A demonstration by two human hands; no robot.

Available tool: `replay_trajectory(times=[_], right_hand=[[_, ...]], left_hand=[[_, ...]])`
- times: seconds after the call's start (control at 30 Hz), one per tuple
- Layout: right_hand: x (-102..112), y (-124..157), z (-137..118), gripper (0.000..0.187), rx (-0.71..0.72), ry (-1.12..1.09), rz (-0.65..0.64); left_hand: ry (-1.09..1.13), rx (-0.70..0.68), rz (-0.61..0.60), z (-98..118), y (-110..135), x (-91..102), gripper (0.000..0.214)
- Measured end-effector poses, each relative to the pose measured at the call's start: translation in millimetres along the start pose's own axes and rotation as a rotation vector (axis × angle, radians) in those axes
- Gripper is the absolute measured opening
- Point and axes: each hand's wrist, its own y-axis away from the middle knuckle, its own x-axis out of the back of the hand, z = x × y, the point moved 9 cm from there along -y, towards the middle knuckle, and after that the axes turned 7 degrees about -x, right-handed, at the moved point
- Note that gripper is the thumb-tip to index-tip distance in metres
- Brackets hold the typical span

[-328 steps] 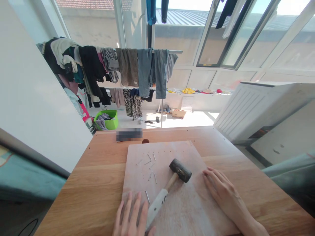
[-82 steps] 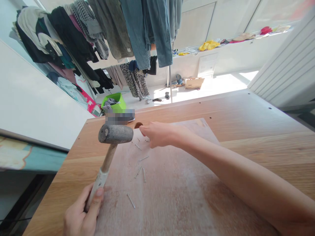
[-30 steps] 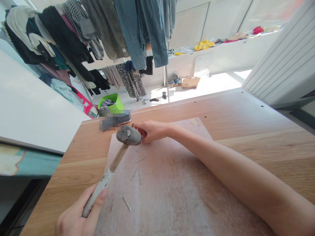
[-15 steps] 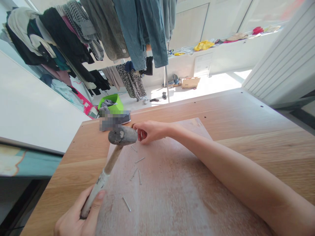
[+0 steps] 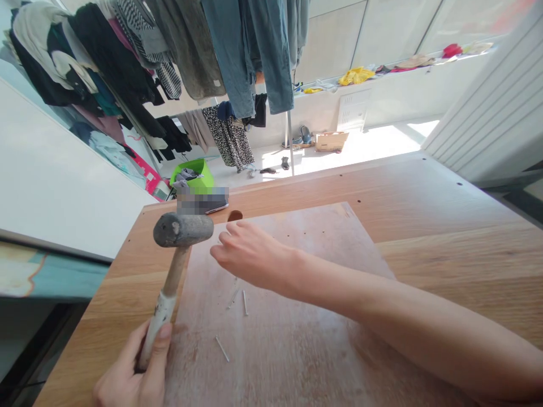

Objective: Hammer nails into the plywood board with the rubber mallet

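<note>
My left hand (image 5: 134, 364) is closed around the lower handle of a mallet (image 5: 183, 229), whose grey, worn head is raised over the board's far left side. My right hand (image 5: 250, 253) hovers low over the board (image 5: 297, 339), its fingers curled inward and the back of the hand toward me. What the fingers hold, if anything, is hidden. Loose nails lie on the board: one nail (image 5: 223, 349) nearest me, another nail (image 5: 245, 303) and a third nail (image 5: 232, 299) side by side beneath the right hand. Small dark dots mark the board's far part.
The board rests on a wooden table (image 5: 424, 220). A partly blurred-out phone (image 5: 217, 203) and a dark brown oval (image 5: 235, 215) are at the far edge. Beyond stand a green basket (image 5: 202, 178) and hanging clothes (image 5: 267, 56). A white panel (image 5: 63, 164) borders the left.
My right hand has come nearer over the board, turned its back upward and now covers some of the nails. The mallet head has swung left, away from it.
</note>
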Motion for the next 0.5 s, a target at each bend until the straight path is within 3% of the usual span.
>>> replay_trajectory(times=[0.1,0.23,0.5], right_hand=[[-13.5,1.8,-4.9,0.018,-0.02,0.033,-0.052],[-14.3,-1.0,-6.2,0.019,-0.039,0.041,-0.032],[-20.2,5.7,-1.9,0.018,0.005,-0.065,-0.205]], left_hand=[[-0.002,-0.034,-0.009,-8.1,-0.7,-3.5,0.05],[-0.012,-0.061,-0.013,-6.1,0.3,-5.7,0.049],[-0.008,-0.049,0.054,-1.7,3.5,-1.3,0.05]])
